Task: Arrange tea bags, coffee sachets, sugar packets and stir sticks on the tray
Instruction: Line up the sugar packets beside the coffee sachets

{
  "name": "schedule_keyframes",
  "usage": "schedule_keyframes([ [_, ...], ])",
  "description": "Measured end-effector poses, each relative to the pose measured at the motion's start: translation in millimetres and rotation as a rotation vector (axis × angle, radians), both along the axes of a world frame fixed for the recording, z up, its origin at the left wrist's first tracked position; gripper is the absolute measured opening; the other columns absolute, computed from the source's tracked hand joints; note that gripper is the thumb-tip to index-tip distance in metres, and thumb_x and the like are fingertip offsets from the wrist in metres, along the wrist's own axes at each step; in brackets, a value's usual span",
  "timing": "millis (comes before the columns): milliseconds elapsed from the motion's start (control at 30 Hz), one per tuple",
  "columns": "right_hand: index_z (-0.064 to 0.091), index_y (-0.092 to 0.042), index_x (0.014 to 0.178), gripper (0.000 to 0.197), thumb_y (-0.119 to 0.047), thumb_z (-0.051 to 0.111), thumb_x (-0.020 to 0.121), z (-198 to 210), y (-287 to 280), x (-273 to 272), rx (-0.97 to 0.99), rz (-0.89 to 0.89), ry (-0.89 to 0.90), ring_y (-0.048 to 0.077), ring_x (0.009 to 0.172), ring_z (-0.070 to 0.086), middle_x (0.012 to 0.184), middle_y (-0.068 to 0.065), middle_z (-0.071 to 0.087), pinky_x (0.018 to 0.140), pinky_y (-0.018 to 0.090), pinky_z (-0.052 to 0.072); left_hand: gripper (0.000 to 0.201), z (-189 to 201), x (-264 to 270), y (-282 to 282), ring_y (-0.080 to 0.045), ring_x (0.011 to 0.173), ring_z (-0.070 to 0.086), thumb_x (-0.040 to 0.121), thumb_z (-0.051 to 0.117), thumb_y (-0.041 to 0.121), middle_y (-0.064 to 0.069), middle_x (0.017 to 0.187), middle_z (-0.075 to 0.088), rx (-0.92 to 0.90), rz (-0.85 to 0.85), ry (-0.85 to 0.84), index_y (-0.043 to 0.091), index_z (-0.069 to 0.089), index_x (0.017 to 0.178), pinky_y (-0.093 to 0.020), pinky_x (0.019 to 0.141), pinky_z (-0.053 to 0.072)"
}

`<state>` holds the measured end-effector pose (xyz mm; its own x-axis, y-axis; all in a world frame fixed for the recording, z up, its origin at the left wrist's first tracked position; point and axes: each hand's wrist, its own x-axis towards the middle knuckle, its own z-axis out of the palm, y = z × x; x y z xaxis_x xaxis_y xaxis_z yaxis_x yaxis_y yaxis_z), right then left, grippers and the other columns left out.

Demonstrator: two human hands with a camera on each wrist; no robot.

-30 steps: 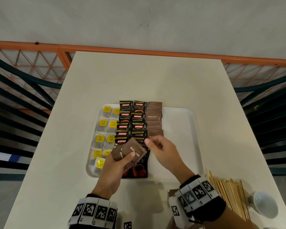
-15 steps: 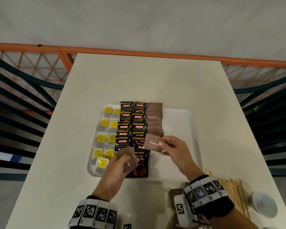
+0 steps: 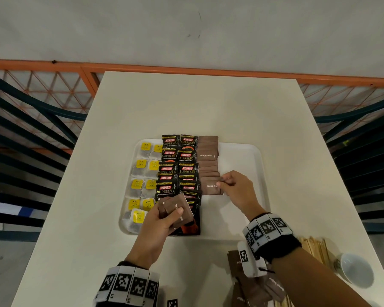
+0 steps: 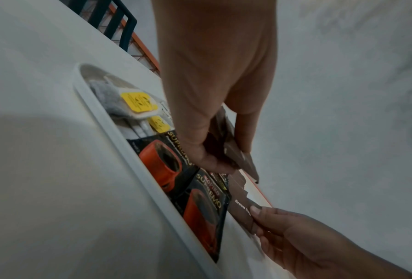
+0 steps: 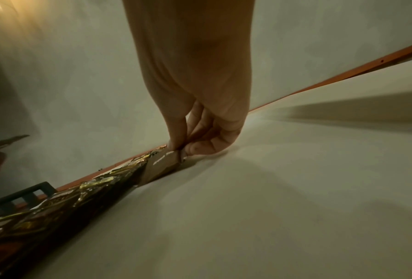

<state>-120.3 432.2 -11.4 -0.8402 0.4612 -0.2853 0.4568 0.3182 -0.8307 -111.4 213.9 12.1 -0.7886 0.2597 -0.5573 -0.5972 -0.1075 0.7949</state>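
A white tray point(image 3: 256, 165) on the table carries two columns of tea bags point(image 3: 142, 182) with yellow tags, two columns of black coffee sachets point(image 3: 177, 165) and a column of brown sugar packets point(image 3: 207, 156). My right hand point(image 3: 235, 191) pinches one brown sugar packet point(image 3: 211, 186) at the near end of that column, low on the tray; the same pinch shows on the packet point(image 5: 166, 162) in the right wrist view. My left hand point(image 3: 162, 220) grips a small stack of sugar packets point(image 3: 177, 210) above the coffee sachets point(image 4: 166, 162). Wooden stir sticks point(image 3: 315, 249) lie on the table at the near right.
More brown sugar packets point(image 3: 251, 284) lie loose on the table by my right wrist. A small white cup point(image 3: 355, 270) stands at the near right corner. Orange railings and dark blue bars surround the table. The tray's right part point(image 3: 242, 156) is bare.
My right hand drew one sugar packet from the left hand's stack, carried it right and lowered it to the near end of the sugar column. The left hand stayed over the coffee sachets.
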Motion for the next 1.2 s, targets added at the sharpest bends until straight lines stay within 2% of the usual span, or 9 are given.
schedule_keyframes([
  [200, 0.062, -0.001, 0.092, 0.017, -0.006, 0.070, 0.079, 1.9, -4.6, -0.1, 0.033, -0.014, 0.030, 0.002, 0.060, 0.053, 0.067, -0.003, 0.058, 0.053, 0.000, 0.039, 0.025, -3.4, 0.3, -0.6, -0.020, 0.091, 0.066, 0.083, 0.061, 0.001, -0.005, 0.094, 0.070, -0.010, 0.016, 0.015, 0.013, 0.061, 0.106, -0.025, 0.070, 0.051],
  [400, 0.058, -0.014, 0.099, 0.021, -0.026, 0.066, 0.084, 13.0, -11.9, 6.9, 0.087, -0.010, 0.009, 0.011, 0.074, 0.055, 0.084, 0.001, 0.061, 0.061, 0.011, 0.037, 0.024, -4.0, 1.5, 3.5, -0.010, 0.079, 0.070, 0.081, 0.064, -0.001, 0.002, 0.084, 0.074, 0.004, 0.022, 0.039, 0.016, 0.063, 0.097, -0.017, 0.060, 0.053],
  [533, 0.061, -0.019, 0.095, 0.018, -0.036, 0.057, 0.088, 34.3, -31.2, 22.8, -0.085, 0.319, -0.056, 0.004, 0.071, 0.057, 0.081, -0.008, 0.061, 0.063, 0.014, 0.040, 0.024, -2.8, 1.8, 7.0, -0.008, 0.077, 0.070, 0.079, 0.065, -0.001, 0.001, 0.086, 0.073, 0.016, 0.023, 0.049, 0.016, 0.063, 0.097, -0.017, 0.059, 0.053],
  [633, 0.064, -0.016, 0.098, 0.017, -0.027, 0.062, 0.086, 35.2, -41.0, 31.4, -0.281, 0.466, -0.119, 0.006, 0.073, 0.061, 0.082, -0.008, 0.065, 0.058, 0.015, 0.046, 0.022, -1.7, 2.7, 9.5, -0.010, 0.080, 0.071, 0.081, 0.063, 0.003, 0.000, 0.087, 0.075, 0.017, 0.004, 0.067, 0.016, 0.064, 0.099, -0.020, 0.063, 0.055],
  [767, 0.063, -0.009, 0.097, 0.010, -0.010, 0.061, 0.087, 28.5, -45.0, 34.8, -0.443, 0.355, -0.116, 0.014, 0.080, 0.063, 0.087, 0.002, 0.066, 0.067, 0.024, 0.055, 0.020, -0.7, 4.6, 11.9, -0.019, 0.092, 0.069, 0.088, 0.058, 0.015, -0.008, 0.100, 0.072, 0.005, -0.020, 0.041, 0.013, 0.063, 0.107, -0.030, 0.077, 0.055],
  [833, 0.063, -0.013, 0.095, 0.010, -0.008, 0.057, 0.089, 27.5, -43.2, 35.3, -0.424, 0.342, -0.105, 0.017, 0.085, 0.063, 0.096, 0.009, 0.064, 0.068, 0.026, 0.057, 0.020, -0.4, 5.0, 12.4, -0.024, 0.099, 0.065, 0.091, 0.053, 0.016, -0.012, 0.103, 0.070, 0.014, -0.022, 0.003, 0.011, 0.063, 0.108, -0.034, 0.083, 0.052],
  [933, 0.064, -0.013, 0.101, 0.016, -0.006, 0.054, 0.091, 27.9, -33.9, 34.1, -0.345, 0.309, -0.059, 0.016, 0.086, 0.062, 0.104, 0.014, 0.063, 0.067, 0.023, 0.057, 0.021, 0.4, 4.7, 12.1, -0.020, 0.090, 0.062, 0.094, 0.045, 0.006, -0.009, 0.094, 0.069, 0.002, -0.030, -0.021, 0.009, 0.063, 0.105, -0.033, 0.079, 0.051],
  [1100, 0.069, -0.013, 0.101, 0.018, -0.007, 0.060, 0.087, 21.3, -8.5, 23.6, -0.055, 0.178, -0.024, 0.013, 0.080, 0.058, 0.090, -0.001, 0.065, 0.072, 0.022, 0.051, 0.022, -0.5, 6.1, 9.1, -0.022, 0.088, 0.063, 0.093, 0.045, 0.000, -0.011, 0.097, 0.066, -0.080, -0.073, 0.004, 0.008, 0.060, 0.107, -0.027, 0.072, 0.055],
  [1200, 0.071, -0.013, 0.095, 0.014, -0.009, 0.064, 0.084, 18.8, 1.4, 14.7, 0.046, 0.152, -0.025, 0.010, 0.082, 0.056, 0.089, -0.003, 0.065, 0.069, 0.010, 0.041, 0.020, -0.7, 7.5, 9.2, -0.028, 0.098, 0.063, 0.090, 0.052, 0.001, -0.015, 0.104, 0.066, -0.125, -0.087, 0.028, 0.009, 0.062, 0.105, -0.033, 0.079, 0.053],
])
